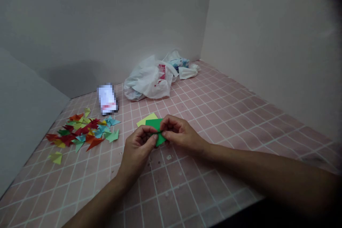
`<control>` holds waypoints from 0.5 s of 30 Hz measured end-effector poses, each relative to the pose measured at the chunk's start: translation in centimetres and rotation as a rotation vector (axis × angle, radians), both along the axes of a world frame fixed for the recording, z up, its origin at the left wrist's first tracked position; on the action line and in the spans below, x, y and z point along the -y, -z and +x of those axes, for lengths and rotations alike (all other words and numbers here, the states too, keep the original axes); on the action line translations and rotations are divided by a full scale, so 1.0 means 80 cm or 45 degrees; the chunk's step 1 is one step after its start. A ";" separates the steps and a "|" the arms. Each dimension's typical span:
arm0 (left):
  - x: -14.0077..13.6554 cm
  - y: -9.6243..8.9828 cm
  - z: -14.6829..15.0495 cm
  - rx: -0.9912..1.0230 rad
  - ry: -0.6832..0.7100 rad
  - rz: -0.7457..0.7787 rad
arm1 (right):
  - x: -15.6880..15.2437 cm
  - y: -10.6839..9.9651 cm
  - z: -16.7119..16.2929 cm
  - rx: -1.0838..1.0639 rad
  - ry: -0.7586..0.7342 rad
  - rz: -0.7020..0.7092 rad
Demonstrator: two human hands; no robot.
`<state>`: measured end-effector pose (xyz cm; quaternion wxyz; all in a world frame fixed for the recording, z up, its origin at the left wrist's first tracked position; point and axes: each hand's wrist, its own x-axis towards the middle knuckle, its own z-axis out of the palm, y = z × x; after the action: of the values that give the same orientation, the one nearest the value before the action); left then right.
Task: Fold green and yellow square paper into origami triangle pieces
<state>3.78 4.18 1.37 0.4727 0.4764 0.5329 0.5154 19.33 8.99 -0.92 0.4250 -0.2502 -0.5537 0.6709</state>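
Both hands meet over the middle of the tiled-pattern surface, fingers pinched on a small piece of green paper [160, 140]. My left hand [140, 143] grips its left side between thumb and bent fingers. From the right, my right hand [181, 133] pinches the same paper, the two thumbs almost touching. Fingers cover much of it, so its folds are hard to make out. Just behind the fingers show a flat green area [153, 123] and a yellow paper sheet [145, 119] lying partly under it. Whether that green area joins the held piece, I cannot tell.
Left of my hands spreads a pile of small folded paper pieces [85, 130] in several colours. A phone with a lit screen [107, 98] leans near the back wall. White plastic bags [151, 78] and a blue-patterned packet [180, 63] lie towards the back corner.
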 end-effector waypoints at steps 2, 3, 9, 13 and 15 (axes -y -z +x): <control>0.000 0.000 0.000 0.040 0.003 -0.017 | 0.000 -0.001 0.000 0.002 -0.001 0.006; 0.000 0.001 0.000 0.063 0.006 -0.028 | 0.000 -0.001 0.000 0.002 -0.001 0.008; -0.002 0.009 -0.005 0.188 0.024 -0.118 | -0.001 -0.002 0.001 0.028 -0.007 0.043; -0.002 0.010 -0.007 0.213 0.010 -0.144 | -0.002 -0.001 0.001 0.063 0.016 0.094; -0.002 0.009 -0.007 0.229 0.011 -0.142 | -0.003 -0.002 0.001 0.081 0.027 0.123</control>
<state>3.20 4.34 0.64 0.5467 0.4034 0.5139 0.5237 19.42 9.20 -0.79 0.4257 -0.2564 -0.5961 0.6306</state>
